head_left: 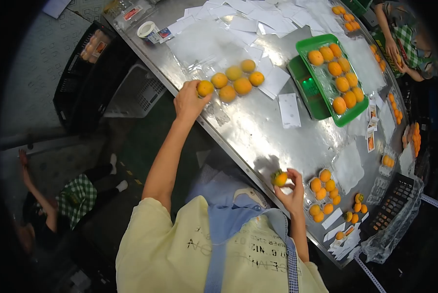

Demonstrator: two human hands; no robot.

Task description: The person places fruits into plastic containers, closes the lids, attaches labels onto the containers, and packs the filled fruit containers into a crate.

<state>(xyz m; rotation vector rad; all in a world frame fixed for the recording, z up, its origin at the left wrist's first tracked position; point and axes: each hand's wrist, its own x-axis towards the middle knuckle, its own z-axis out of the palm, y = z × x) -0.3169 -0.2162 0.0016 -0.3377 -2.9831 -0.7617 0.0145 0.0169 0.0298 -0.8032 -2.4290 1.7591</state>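
My left hand [190,103] grips an orange persimmon [205,88] at the near end of a clear plastic tray. Several more persimmons [242,85] sit in that tray's cups, beyond my fingers. Lower down, at the table's front edge, my right hand [293,195] holds a persimmon [279,178] with a greenish leafy top between thumb and fingers. Just to the right of this hand, other persimmons [321,188] rest in a clear tray. A green tray [303,46] with a filled clear pack sits on a green scale [312,100] with a lit display.
White paper slips [290,110] and clear plastic sheets lie over the metal table [246,132]. A tape roll [147,30] stands near the upper left edge. A black crate [392,202] is at the right. Co-workers stand at upper right [407,41] and lower left [77,200].
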